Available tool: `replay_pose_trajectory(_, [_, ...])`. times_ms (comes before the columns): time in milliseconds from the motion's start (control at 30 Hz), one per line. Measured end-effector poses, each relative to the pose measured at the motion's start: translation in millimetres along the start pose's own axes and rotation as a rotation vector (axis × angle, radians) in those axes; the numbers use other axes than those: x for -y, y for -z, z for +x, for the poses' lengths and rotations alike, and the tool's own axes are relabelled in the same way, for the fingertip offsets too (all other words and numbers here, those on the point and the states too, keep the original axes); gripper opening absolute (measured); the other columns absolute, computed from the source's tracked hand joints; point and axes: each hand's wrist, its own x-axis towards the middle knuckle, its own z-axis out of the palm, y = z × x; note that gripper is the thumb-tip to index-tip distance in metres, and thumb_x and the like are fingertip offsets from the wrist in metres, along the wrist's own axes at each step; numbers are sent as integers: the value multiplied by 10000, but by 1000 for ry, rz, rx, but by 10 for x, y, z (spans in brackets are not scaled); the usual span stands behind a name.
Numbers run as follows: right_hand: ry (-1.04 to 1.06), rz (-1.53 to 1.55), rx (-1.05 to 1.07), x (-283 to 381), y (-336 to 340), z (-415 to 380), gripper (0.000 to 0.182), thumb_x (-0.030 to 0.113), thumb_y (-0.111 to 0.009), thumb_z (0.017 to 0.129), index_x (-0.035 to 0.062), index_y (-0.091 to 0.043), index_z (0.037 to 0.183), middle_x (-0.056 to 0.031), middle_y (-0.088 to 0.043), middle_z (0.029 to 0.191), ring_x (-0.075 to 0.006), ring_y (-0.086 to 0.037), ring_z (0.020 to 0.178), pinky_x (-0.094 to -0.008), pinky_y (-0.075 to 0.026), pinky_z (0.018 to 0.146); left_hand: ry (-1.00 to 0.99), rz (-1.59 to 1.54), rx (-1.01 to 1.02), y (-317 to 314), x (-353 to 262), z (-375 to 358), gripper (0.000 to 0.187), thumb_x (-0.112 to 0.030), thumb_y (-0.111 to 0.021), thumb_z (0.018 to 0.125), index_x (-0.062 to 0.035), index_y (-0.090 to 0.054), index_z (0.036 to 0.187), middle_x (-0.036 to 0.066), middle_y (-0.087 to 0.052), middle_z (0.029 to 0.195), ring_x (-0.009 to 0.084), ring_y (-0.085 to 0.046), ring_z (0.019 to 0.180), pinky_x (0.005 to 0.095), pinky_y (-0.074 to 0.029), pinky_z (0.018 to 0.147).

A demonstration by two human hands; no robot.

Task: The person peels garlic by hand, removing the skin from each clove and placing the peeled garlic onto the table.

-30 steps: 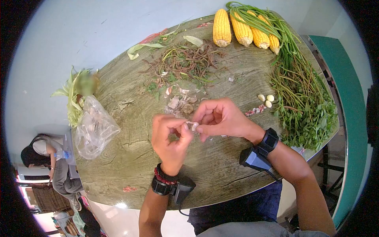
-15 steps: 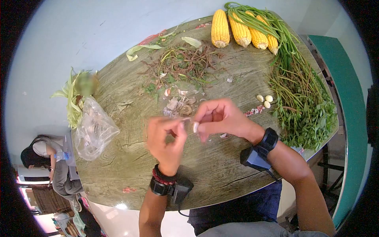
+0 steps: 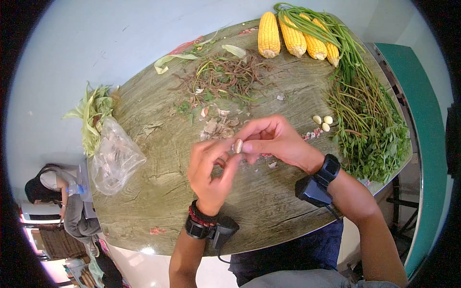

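A garlic clove (image 3: pixel 238 146) with some papery skin is held up over the middle of the table. My right hand (image 3: pixel 281 148) pinches it between thumb and fingertips. From the other side, my left hand (image 3: pixel 210 169) has its fingertips against the clove, its fingers curled and slightly blurred. Just beyond my hands lies a heap of garlic skins (image 3: pixel 218 128), with an unpeeled piece of garlic (image 3: pixel 204 112) at its far edge. Three peeled garlic cloves (image 3: pixel 326 120) sit to the right of my right hand.
Stripped stems (image 3: pixel 230 74) are piled at the back of the wooden table (image 3: pixel 158 201). Corn cobs (image 3: pixel 269 36), long green beans (image 3: pixel 349 53) and leafy greens (image 3: pixel 374 144) line the right side. A plastic bag (image 3: pixel 115 158) and husks (image 3: pixel 89 115) lie left. A person (image 3: pixel 67 192) sits beyond the left edge.
My left hand has moved right and closer to my right hand, its fingertips now at the clove. The clove has turned and shows a browner side.
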Motion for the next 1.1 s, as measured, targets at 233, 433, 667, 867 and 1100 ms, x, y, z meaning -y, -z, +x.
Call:
replay_pose_trajectory(233, [-41, -61, -42, 11, -17, -4, 224, 129, -669, 884, 18, -674, 1078, -29, -692, 857, -58, -637, 691, -168, -445, 558, -101, 143, -42, 10, 22, 7, 288, 99, -746, 683, -24, -700, 940, 77, -605, 903, 138, -569, 720, 231, -466, 597])
replay_pose_trajectory(433, [-36, -80, -59, 21, -26, -7, 220, 142, -683, 876, 21, -685, 1059, -26, -695, 845, -52, -633, 686, -165, -443, 552, -176, 196, -51, 14, 40, 23, 263, 87, -759, 672, -26, -701, 902, 72, -615, 856, 160, -574, 717, 251, -462, 603])
replay_pose_trajectory(667, [-57, -87, -75, 18, -17, -1, 210, 133, -696, 864, 25, -691, 1044, -27, -700, 849, -51, -637, 673, -160, -433, 527, -131, 195, -42, 17, 9, 11, 264, 86, -765, 667, -30, -707, 896, 76, -633, 864, 157, -588, 736, 249, -469, 619])
replay_pose_trajectory(867, [-65, -45, -105, -16, -6, 4, 212, 120, -697, 861, 22, -690, 1049, -39, -706, 867, -54, -641, 659, -152, -419, 502, -144, 154, -48, 4, 17, 23, 267, 105, -750, 674, -26, -711, 904, 80, -635, 868, 153, -592, 727, 249, -479, 626])
replay_pose_trajectory(1100, [-55, -59, -98, -2, -9, 7, 201, 112, -704, 856, 15, -693, 1032, -37, -703, 862, -54, -638, 668, -161, -440, 519, -222, 261, -29, 13, 31, 14, 270, 115, -730, 675, -34, -712, 899, 76, -628, 837, 165, -596, 707, 254, -482, 605])
